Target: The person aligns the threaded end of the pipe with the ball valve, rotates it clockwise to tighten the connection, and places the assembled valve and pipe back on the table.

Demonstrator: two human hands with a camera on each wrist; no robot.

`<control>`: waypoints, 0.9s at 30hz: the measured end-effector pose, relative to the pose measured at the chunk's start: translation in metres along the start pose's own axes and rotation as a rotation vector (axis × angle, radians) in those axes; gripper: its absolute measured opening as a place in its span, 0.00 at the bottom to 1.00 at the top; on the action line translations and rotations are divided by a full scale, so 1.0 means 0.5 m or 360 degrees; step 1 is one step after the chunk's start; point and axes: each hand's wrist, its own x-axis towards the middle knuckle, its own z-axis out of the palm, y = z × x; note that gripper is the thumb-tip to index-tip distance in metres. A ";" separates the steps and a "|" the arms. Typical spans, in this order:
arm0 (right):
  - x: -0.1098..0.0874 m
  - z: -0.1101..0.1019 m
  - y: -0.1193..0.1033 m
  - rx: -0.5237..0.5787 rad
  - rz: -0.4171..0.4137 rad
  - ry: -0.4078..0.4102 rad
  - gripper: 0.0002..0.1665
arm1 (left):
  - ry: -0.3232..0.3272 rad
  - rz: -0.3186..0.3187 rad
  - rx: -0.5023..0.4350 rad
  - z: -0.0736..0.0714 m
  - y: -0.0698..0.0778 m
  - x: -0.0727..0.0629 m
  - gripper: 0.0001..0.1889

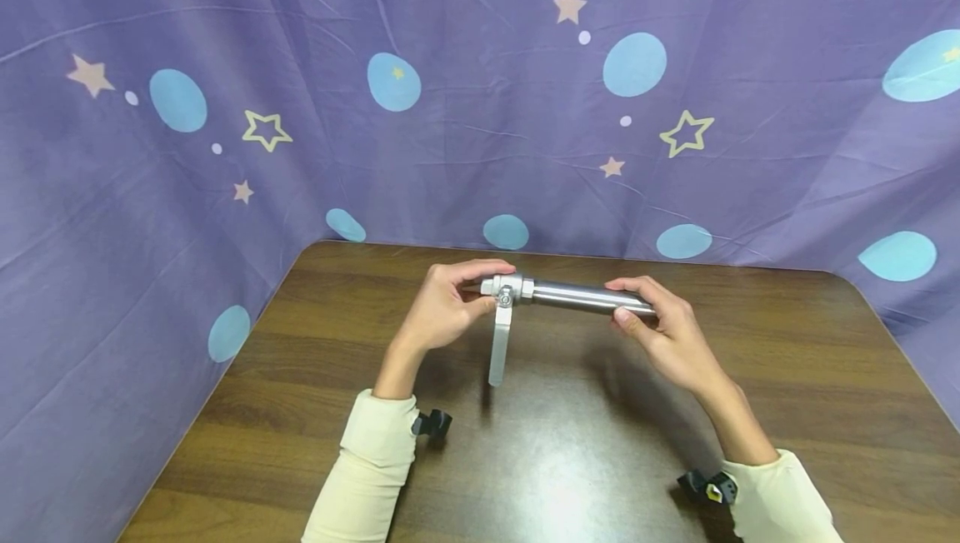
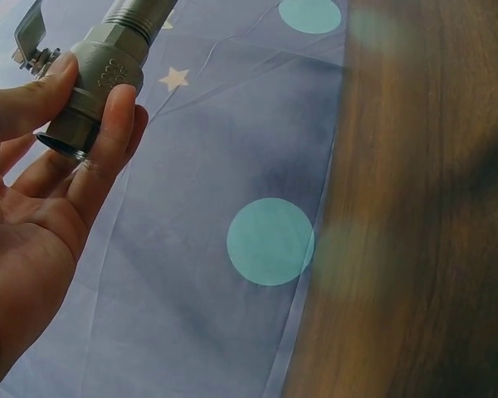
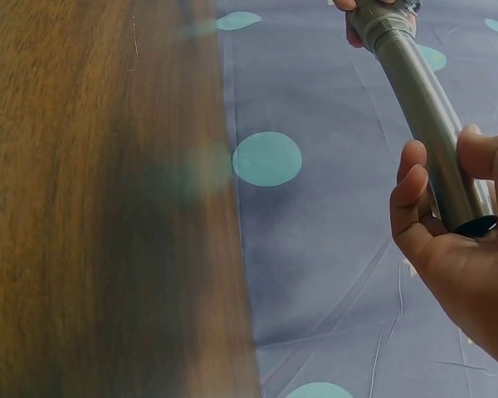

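Valve (image 1: 513, 283) and metal pipe (image 1: 573, 296), joined above desk (image 1: 577, 418).
Left hand (image 1: 442, 310) is gripping the valve; right hand (image 1: 673, 335) is grasping the pipe's free end.

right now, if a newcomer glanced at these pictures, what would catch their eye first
Probably the shiny pipe and the valve at its left end, above the table, with the left hand gripping the valve and the right hand the pipe's other end. Next, the valve's lever, pointing toward the head view's bottom edge. Behind, the purple curtain with blue dots.
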 end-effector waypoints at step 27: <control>0.001 0.011 -0.003 0.0061 -0.0221 0.0001 0.29 | 0.0030 -0.0008 -0.0009 -0.004 -0.007 0.002 0.24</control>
